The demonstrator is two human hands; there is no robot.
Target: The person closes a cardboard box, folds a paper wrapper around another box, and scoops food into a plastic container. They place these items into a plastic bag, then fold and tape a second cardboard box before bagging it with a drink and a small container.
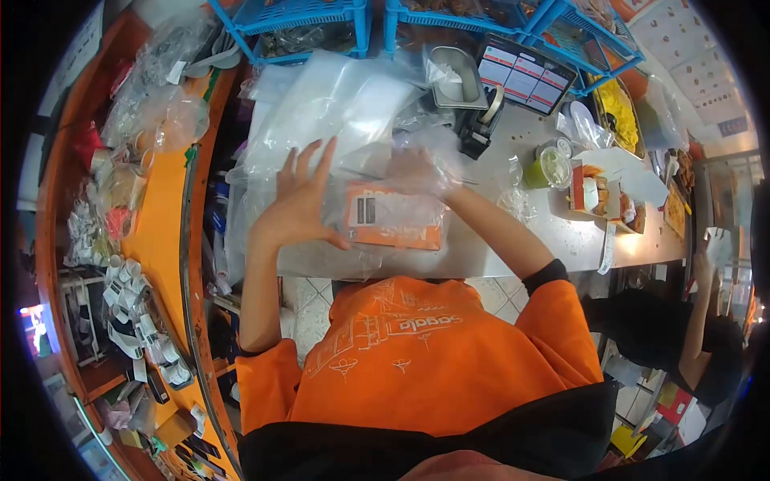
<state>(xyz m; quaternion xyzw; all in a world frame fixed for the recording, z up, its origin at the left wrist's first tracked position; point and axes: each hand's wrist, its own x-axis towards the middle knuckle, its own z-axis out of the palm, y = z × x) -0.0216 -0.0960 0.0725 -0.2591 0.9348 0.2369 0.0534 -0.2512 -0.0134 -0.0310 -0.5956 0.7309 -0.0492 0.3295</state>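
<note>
An orange and white box (395,223) lies on the steel counter (473,255), with clear plastic over it. Beside its left edge, my left hand (298,200) is spread, fingers pointing up and away, with nothing gripped. At the box's far edge is my right hand (417,172), blurred by motion and partly covered by clear plastic; its fingers cannot be made out. A stack of clear plastic bags (321,104) lies beyond my hands.
A tape dispenser (479,132), metal container (455,76) and tablet (525,76) stand at the back. Right of them are a green-filled cup (549,169) and open food boxes (607,199). Blue racks (377,24) line the back. Another person (674,321) is at far right.
</note>
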